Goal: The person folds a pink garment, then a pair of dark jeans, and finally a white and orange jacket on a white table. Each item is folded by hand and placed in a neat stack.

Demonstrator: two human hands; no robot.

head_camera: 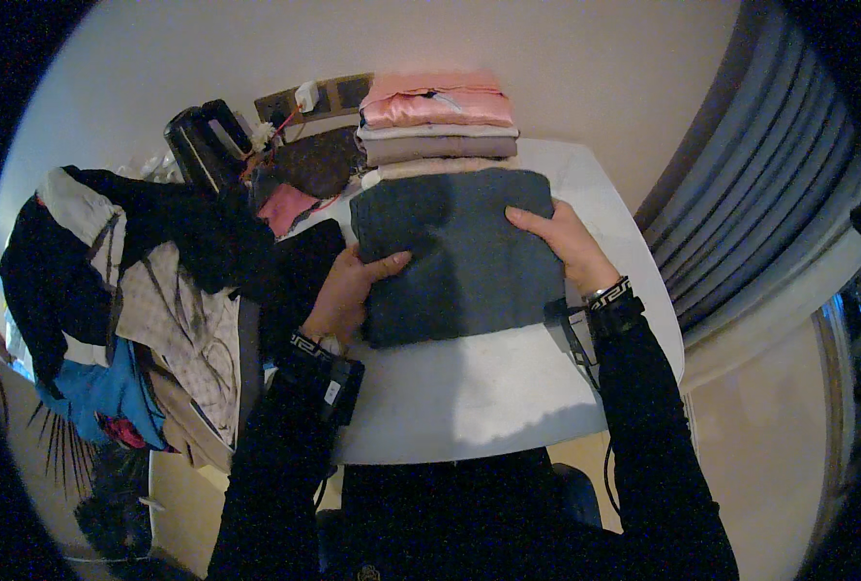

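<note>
A folded dark grey garment [466, 269] is held between my two hands over the white table [430, 428]. My left hand [350, 290] grips its left edge, thumb on top. At its right edge, my right hand [568, 243] has the thumb on top too; the fingers of both hands are mostly hidden underneath. Just beyond the garment stands a stack of folded clothes, with shiny pink fabric [437, 109] at the top and a greyish-brown folded piece [441, 148] lower down. The garment's far edge overlaps the view of a cream piece [430, 171] near the stack's base.
Left of the table's middle lies a loose heap of clothes, with a black and white garment [82, 210], a checked light one [176, 298] and a blue one [85, 392]. Behind stand a dark kettle-like object [201, 145] and a wall socket strip [343, 94]. A grey curtain [764, 174] hangs at right.
</note>
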